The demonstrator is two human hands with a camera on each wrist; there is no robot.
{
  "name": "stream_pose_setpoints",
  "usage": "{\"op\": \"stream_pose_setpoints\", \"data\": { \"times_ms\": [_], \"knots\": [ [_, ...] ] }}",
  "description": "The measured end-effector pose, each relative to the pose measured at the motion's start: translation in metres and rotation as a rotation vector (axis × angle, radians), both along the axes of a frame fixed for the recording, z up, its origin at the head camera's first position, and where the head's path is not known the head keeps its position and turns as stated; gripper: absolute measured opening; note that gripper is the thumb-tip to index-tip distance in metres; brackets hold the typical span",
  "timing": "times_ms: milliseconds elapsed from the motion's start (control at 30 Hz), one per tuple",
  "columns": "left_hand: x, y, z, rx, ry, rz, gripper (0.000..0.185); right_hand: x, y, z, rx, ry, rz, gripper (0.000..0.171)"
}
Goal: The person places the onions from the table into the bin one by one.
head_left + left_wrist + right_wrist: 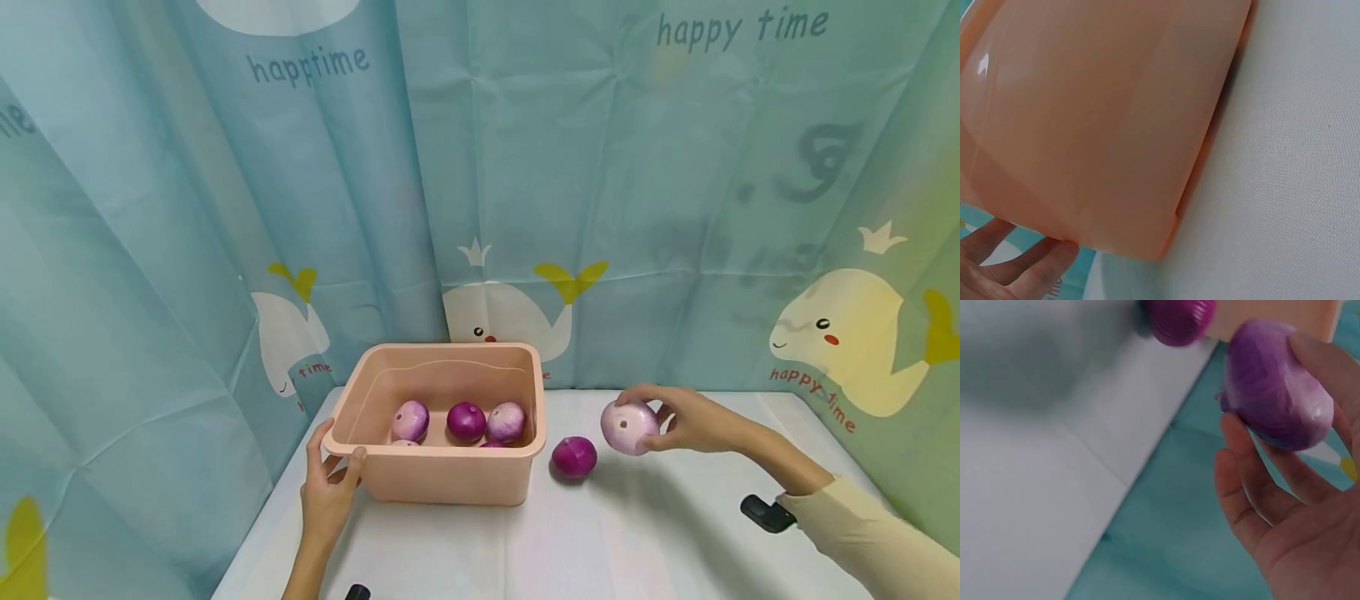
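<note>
The right hand grips a pale purple onion with curled fingers and lifts it above the white table, to the right of the pink plastic tub. The left hand holds the tub's near left corner, thumb on the rim and fingers around the outside wall. A dark purple onion lies on the table just beside the tub, and several more onions lie inside it.
</note>
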State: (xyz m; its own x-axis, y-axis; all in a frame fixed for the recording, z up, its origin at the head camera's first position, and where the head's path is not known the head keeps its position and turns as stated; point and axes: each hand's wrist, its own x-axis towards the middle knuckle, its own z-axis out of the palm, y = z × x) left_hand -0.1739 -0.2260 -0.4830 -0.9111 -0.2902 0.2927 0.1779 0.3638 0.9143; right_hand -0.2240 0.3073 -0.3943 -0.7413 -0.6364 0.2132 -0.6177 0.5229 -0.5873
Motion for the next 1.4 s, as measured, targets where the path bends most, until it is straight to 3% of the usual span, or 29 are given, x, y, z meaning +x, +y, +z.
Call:
{"op": "stream_pose_setpoints", "data": {
  "times_ms": [633,867,1233,1400],
  "knots": [
    [-0.002,0.000,0.001,-0.002,-0.018,0.011,0.069,-0.034,0.007,0.033,-0.224,0.185,-0.239,0.059],
    [-0.002,0.000,0.000,0.008,-0.024,0.010,0.068,-0.037,0.011,0.040,-0.207,0.190,-0.312,0.060],
    [0.000,0.001,0.001,0.006,-0.034,0.012,0.068,-0.041,0.015,0.041,-0.198,0.243,-0.332,0.064],
    [-0.001,0.001,0.001,0.004,-0.023,0.007,0.068,-0.041,0.010,0.047,-0.177,0.216,-0.330,0.061]
  ]
}}
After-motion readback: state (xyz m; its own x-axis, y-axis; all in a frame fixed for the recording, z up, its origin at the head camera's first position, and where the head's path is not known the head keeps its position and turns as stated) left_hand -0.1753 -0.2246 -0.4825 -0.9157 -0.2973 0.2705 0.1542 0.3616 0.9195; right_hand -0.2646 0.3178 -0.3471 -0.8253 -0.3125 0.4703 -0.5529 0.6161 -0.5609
